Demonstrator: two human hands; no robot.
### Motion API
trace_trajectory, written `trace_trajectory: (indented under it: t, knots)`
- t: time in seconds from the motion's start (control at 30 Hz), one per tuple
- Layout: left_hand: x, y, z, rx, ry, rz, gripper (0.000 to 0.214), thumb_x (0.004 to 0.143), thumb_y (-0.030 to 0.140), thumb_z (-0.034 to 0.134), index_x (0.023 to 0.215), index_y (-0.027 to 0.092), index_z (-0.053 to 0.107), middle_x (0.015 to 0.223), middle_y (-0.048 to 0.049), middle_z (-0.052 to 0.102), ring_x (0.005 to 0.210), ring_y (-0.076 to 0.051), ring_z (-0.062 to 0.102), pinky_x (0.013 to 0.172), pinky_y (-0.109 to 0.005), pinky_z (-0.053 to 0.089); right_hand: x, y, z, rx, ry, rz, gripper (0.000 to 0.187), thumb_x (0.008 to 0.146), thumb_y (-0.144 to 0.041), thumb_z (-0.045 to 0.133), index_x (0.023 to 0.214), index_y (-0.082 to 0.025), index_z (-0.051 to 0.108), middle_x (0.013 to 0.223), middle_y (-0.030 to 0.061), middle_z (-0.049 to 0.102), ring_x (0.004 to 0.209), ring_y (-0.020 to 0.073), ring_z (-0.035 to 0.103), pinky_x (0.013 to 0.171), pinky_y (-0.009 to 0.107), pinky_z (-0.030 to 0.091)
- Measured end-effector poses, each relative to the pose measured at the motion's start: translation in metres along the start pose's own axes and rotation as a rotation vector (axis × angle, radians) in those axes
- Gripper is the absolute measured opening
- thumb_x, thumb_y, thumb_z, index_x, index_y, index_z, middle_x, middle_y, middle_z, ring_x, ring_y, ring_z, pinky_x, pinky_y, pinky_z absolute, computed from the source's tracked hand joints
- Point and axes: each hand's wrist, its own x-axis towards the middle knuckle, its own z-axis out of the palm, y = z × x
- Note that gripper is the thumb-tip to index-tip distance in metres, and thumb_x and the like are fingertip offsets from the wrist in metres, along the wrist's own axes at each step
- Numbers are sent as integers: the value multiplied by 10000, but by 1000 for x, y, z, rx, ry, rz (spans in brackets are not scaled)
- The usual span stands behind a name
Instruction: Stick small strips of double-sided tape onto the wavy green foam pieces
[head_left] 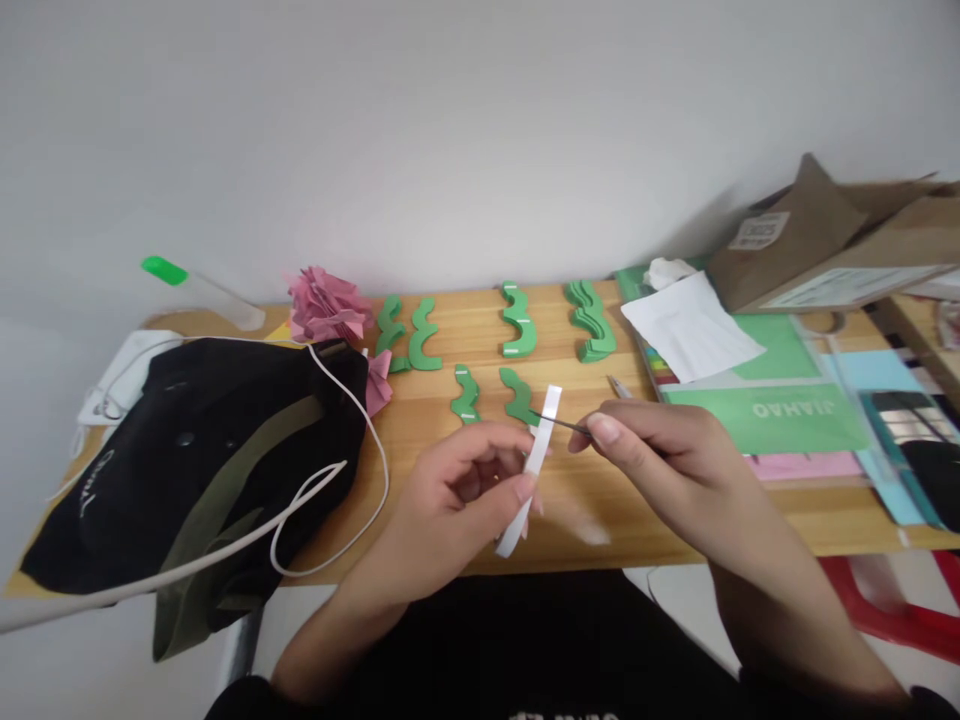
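Observation:
My left hand (469,495) pinches a narrow white strip (541,440) that slants upward over the table. From the right, my right hand (664,450) grips a thin dark pointed tool, perhaps tweezers (562,424), whose tip reaches the strip's upper part. Just beyond the strip lies a wavy green piece (517,393), partly hidden by it. To its left is another wavy green piece (465,395) with small white patches. Farther back are a green piece with white patches (516,320), a stack of green pieces (590,320) and more green pieces (424,335) at left.
A black bag (202,450) and a white cable (386,470) cover the left side. Pink folded paper (326,305) stands behind them. At right are a white paper sheet (694,325), a green folder (780,415), a cardboard box (832,240) and a pen (619,387).

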Motion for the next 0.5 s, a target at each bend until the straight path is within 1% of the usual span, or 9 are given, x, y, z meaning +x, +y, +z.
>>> trace_trajectory:
  t: [0.17, 0.33, 0.5]
  knots:
    - [1, -1, 0, -18, -19, -6, 91, 860, 173, 628, 950, 176, 643, 681, 19, 633, 545, -61, 575, 503, -149, 488, 1, -2, -1, 4, -1, 3, 441, 973, -415, 437, 640, -180, 605, 589, 1, 612, 549, 122, 550, 522, 246, 405]
    - [0, -1, 0, -19, -5, -19, 92, 855, 166, 630, 945, 181, 646, 672, 24, 634, 537, -61, 578, 497, -149, 495, 1, -3, -2, 11, 5, -4, 437, 971, -412, 443, 642, -180, 616, 582, 1, 622, 540, 121, 560, 513, 243, 401]
    - [-1, -1, -1, -5, -16, -8, 96, 853, 159, 627, 945, 179, 647, 673, 23, 636, 535, -59, 577, 499, -149, 494, 2, -2, -1, -1, 20, -5, 419, 960, -409, 470, 648, -180, 631, 565, -6, 620, 513, 110, 546, 499, 234, 396]
